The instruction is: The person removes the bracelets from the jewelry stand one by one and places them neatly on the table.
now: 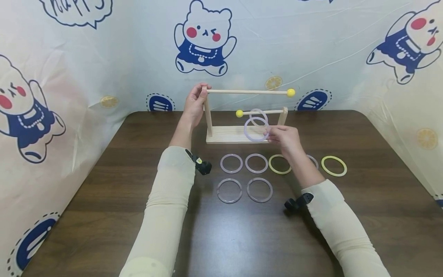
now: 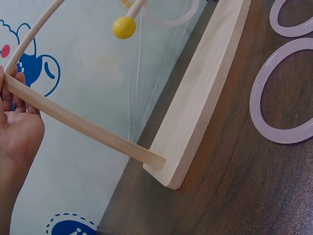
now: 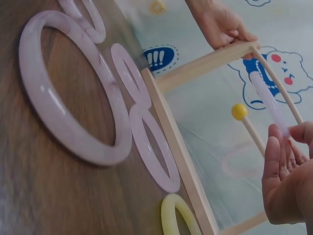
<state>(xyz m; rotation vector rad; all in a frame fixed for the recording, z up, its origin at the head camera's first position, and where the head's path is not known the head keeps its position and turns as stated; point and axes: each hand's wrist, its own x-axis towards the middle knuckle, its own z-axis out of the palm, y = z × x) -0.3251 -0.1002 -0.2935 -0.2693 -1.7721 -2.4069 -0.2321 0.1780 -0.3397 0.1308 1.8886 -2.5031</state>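
A wooden stand [image 1: 225,135] has two uprights, each carrying a horizontal rod tipped with a yellow ball. My left hand [image 1: 194,104] grips the top of the left upright [image 2: 83,125], where the upper rod [image 1: 245,92] begins. Between thumb and fingers, my right hand [image 1: 286,139] pinches a lilac ring [image 3: 269,103]. That ring is in front of the lower rod [image 1: 271,112], to the right of its yellow ball [image 1: 239,113]. Another pale ring [image 1: 267,116] hangs on the lower rod, partly overlapped by the held one.
Several rings lie flat on the brown table [image 1: 138,192] before the stand, among them a lilac ring [image 1: 222,164], a yellow ring [image 1: 333,157] and a clear-looking lilac ring [image 1: 218,192]. My right forearm partly covers one lilac ring [image 1: 315,161]. A printed cloth [image 1: 138,50] hangs behind.
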